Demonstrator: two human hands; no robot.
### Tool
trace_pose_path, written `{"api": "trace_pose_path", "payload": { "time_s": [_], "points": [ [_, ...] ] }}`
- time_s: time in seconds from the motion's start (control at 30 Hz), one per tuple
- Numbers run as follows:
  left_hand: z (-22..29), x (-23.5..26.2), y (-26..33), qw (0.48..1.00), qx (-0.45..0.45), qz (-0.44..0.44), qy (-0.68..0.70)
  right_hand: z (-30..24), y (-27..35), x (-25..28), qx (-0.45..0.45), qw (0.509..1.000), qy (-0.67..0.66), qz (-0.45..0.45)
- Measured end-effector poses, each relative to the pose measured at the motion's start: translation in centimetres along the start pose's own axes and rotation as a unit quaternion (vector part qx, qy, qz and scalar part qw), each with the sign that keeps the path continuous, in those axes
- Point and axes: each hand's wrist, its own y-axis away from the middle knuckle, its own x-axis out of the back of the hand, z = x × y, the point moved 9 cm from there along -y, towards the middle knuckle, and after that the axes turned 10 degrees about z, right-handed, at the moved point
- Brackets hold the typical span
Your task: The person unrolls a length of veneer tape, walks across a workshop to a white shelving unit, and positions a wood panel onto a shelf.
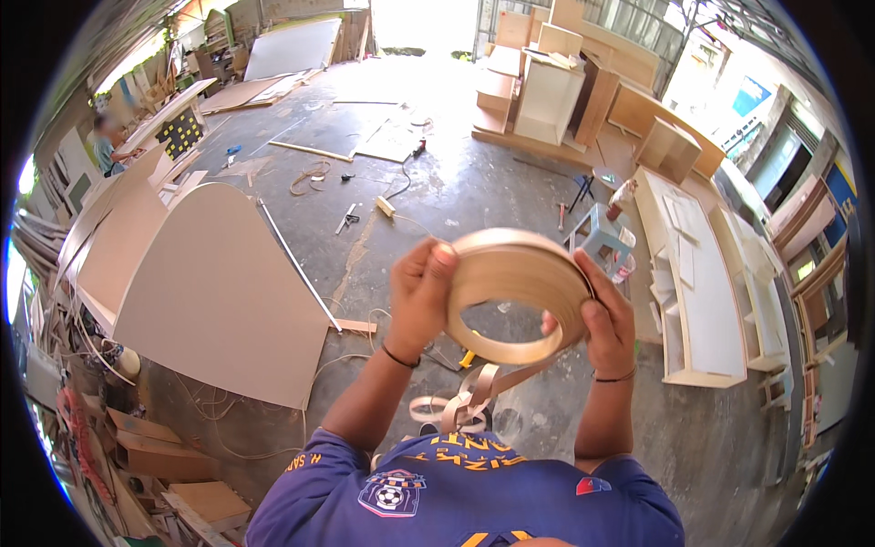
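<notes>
Both my hands hold up a wide roll of wood-coloured edge banding [524, 257] in front of my chest. My left hand [422, 290] grips its left side, the thumb pressed near the upper rim. On the right side my right hand [605, 314] pinches the roll between thumb and fingers. The floor shows through the round hole in its middle. Below it, a loose strip of banding [497, 385] hangs down and curls into loops near my feet. Some fingers are hidden behind the roll.
A large curved board panel [223, 292] stands at the left. To the right are a small blue-grey stool [600, 232] and a long pale cabinet [697, 283]. A hammer [561, 215], a square [346, 219] and cords lie on the floor. Another person [108, 146] is at the far left.
</notes>
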Motion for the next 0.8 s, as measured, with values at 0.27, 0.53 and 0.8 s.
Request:
{"api": "trace_pose_path", "payload": {
  "time_s": [0.27, 0.53, 0.8],
  "points": [
    [1.6, 1.7, -1.0, 0.998, -0.016, 0.050, 0.029, -2.5, 0.3, -1.3, 0.112, 0.983, 0.139, -0.044],
    [0.9, 1.6, -1.6, 0.993, 0.027, 0.047, 0.106, 1.2, 1.0, -1.1, 0.079, 0.995, 0.022, 0.047],
    [-6.1, -2.2, 2.1, 0.890, 0.195, 0.092, 0.402, 2.2, 4.2, -5.6, 0.146, 0.952, -0.152, 0.221]
  ]
}}
